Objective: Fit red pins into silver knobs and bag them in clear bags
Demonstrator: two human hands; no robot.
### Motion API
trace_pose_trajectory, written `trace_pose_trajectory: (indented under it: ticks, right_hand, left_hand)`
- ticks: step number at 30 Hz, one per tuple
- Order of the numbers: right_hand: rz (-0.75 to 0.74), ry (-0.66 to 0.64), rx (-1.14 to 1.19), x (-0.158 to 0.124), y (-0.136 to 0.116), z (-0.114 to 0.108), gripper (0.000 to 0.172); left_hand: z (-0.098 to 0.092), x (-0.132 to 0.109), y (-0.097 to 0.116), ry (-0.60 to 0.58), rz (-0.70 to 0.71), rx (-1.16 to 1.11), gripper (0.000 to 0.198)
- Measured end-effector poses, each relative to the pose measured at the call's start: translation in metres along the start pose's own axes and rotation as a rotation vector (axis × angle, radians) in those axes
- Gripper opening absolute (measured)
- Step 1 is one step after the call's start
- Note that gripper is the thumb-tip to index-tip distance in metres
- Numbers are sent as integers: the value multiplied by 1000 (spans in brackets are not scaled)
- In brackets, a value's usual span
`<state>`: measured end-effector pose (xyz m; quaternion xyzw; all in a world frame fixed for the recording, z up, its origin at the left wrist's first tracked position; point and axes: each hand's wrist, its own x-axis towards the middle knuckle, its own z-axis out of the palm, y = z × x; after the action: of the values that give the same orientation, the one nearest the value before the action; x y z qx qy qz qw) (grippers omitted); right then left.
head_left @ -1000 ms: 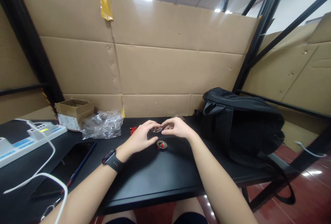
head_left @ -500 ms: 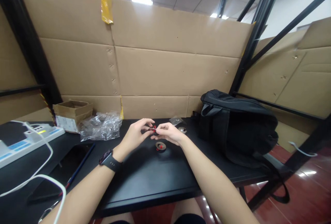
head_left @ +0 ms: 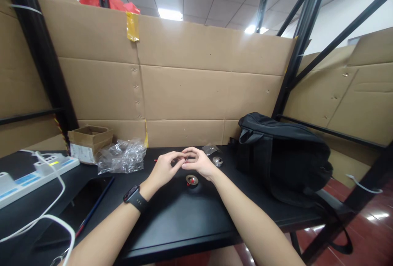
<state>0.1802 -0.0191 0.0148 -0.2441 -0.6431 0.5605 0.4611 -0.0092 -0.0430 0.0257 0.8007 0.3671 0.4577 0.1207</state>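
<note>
My left hand (head_left: 164, 169) and my right hand (head_left: 199, 163) meet above the black table. Between their fingertips is a small thin disc-shaped part (head_left: 186, 159), mostly covered by the fingers. The fingers of both hands are closed around it. A red bit (head_left: 155, 160) shows just behind my left hand; what it belongs to is hidden. Below my right hand a small round metal piece (head_left: 192, 180) with a brassy rim and a red centre lies on the table. A silvery round piece (head_left: 217, 161) lies to the right of my right hand.
Crumpled clear plastic (head_left: 123, 157) and a small cardboard box (head_left: 90, 143) stand left. A white power strip (head_left: 30, 180), a white cable and a dark tablet-like slab (head_left: 76, 204) lie further left. A black backpack (head_left: 282, 155) occupies the right. Cardboard (head_left: 184, 94) walls the back.
Both hands have turned inward, and the fingers now cover more of the part and its red bits. The view has tilted slightly upward. The loose round pieces stay in place.
</note>
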Motion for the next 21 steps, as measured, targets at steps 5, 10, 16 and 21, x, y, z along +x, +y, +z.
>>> trace_pose_trajectory:
  ticks: [5, 10, 16, 21]
  right_hand:
    - [3, 11, -20, 2, 6, 8, 61]
    - [-21, 64, -80, 8, 10, 10, 50]
    - [-135, 191, -604, 8, -5, -29, 43]
    - [-30, 348, -1191, -6, -27, -87, 40]
  left_hand:
    - [2, 0, -7, -54, -35, -48, 10]
    - [6, 1, -16, 9, -105, -85, 11]
    - [-18, 4, -41, 124, -170, 141, 13]
    - [-39, -1, -74, -59, -188, 326, 9]
